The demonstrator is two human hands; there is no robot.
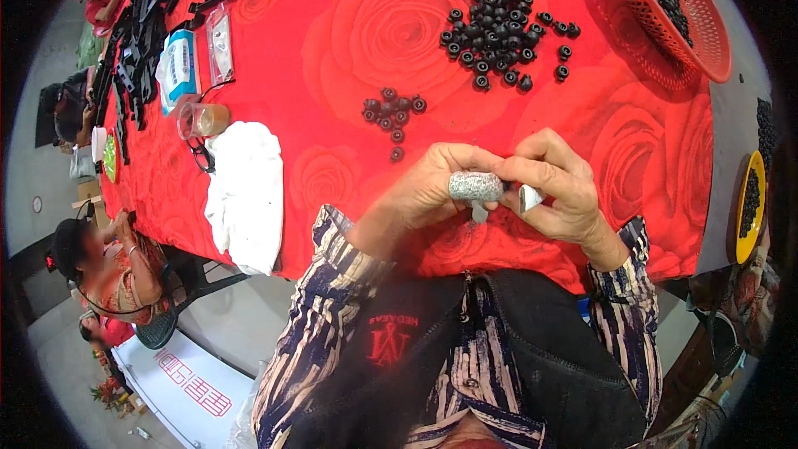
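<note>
My left hand (431, 189) and my right hand (564, 191) meet above the near edge of the table, both closed. Between their fingertips is a small black part (508, 186), mostly hidden by the fingers. A grey speckled wrap (476, 186) goes round a finger of my left hand, with a pale tip below it. Something white with a slanted end (531, 197) shows at my right fingers; I cannot tell whether it is a tool or a finger cover. Beyond my hands lie a small group of round black parts (387, 109) and a larger pile of them (492, 29).
A red basket (712, 54) of black parts stands far right, a yellow tray (742, 237) lower right. On the left are a white cloth (243, 199), a cup of brown liquid (214, 120), a tissue pack (178, 66) and long black pieces (133, 58). Other people sit along the left side.
</note>
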